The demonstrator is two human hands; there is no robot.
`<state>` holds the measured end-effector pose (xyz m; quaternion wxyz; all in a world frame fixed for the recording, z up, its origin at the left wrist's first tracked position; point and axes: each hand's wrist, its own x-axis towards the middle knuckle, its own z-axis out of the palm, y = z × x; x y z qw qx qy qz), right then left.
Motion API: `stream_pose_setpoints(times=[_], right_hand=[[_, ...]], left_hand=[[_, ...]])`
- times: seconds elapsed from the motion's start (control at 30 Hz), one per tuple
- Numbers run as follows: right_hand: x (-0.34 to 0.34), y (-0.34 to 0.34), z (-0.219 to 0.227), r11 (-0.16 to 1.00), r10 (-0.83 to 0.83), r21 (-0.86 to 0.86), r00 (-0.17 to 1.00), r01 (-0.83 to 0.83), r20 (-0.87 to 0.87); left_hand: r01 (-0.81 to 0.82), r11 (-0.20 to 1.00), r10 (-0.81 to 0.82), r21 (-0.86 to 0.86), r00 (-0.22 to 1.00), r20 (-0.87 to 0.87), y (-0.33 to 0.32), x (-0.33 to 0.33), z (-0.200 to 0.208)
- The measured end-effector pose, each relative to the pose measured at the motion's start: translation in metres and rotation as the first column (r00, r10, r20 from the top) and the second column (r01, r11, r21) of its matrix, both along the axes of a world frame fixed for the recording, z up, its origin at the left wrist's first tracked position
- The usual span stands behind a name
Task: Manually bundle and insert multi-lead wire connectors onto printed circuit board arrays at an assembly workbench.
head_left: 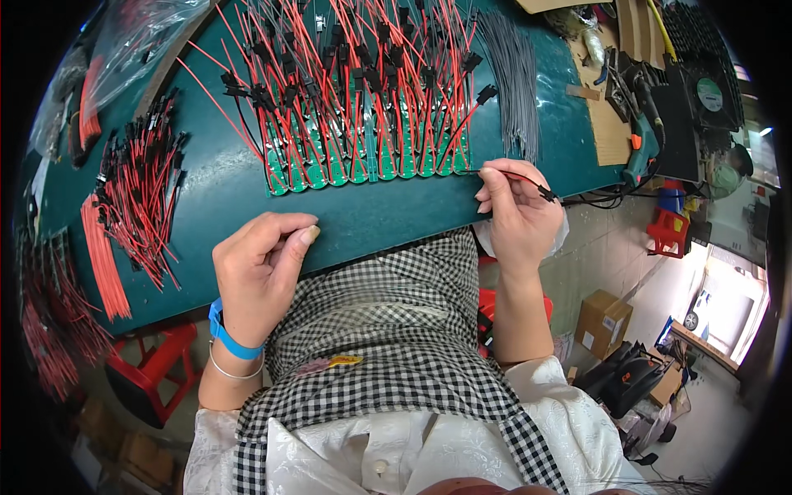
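Note:
My right hand (524, 216) is closed in a pinch at the table's front edge, near the right end of a row of green circuit boards (334, 175). Between its fingers runs a thin red-and-black wire lead (518, 176), with a small black connector (547, 195) at its end. The wire's other tip points left toward the boards. In front of the boards' left part, my left hand (257, 260) has thumb and forefinger pressed together; whatever they may hold is too small to make out. Many red and black wires with black connectors (373, 78) rise from the boards.
Connector leads (144, 190) lie piled on the green table (569, 124) at left, beside cut red wires (103, 260). Grey wires (511, 91) lie right of the boards. A teal-handled tool (641, 148) sits at the right edge. Red stools (668, 231) and a cardboard box (604, 320) stand on the floor.

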<state>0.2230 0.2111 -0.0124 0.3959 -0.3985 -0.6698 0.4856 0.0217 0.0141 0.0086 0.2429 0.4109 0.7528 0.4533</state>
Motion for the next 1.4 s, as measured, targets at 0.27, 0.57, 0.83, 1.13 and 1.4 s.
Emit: stream_pose_setpoints(times=[0.27, 0.57, 0.83, 1.13, 1.4], right_hand=[[-0.001, 0.001, 0.000, 0.994, -0.002, 0.112, 0.998, -0.004, 0.058], [-0.006, 0.002, 0.005, 0.985, -0.008, 0.172, 0.988, -0.019, 0.156], [-0.010, 0.010, 0.007, 0.951, 0.100, 0.271, 0.979, -0.147, 0.179], [-0.005, 0.008, 0.005, 0.993, 0.095, 0.066, 0.994, -0.098, 0.055], [-0.007, 0.009, 0.004, 0.978, 0.091, 0.173, 0.985, -0.116, 0.143]], left_hand=[[0.018, 1.000, -0.018, -0.011, 0.999, -0.028, 0.000, -0.001, -0.002], [0.014, 1.000, -0.014, -0.011, 0.999, -0.050, 0.001, 0.001, -0.002], [-0.003, 1.000, 0.003, 0.000, 0.999, -0.044, 0.003, 0.003, -0.003], [-0.007, 1.000, 0.006, 0.000, 0.999, -0.037, 0.002, 0.003, -0.004], [-0.011, 1.000, 0.011, 0.014, 0.999, -0.048, 0.002, 0.004, -0.005]])
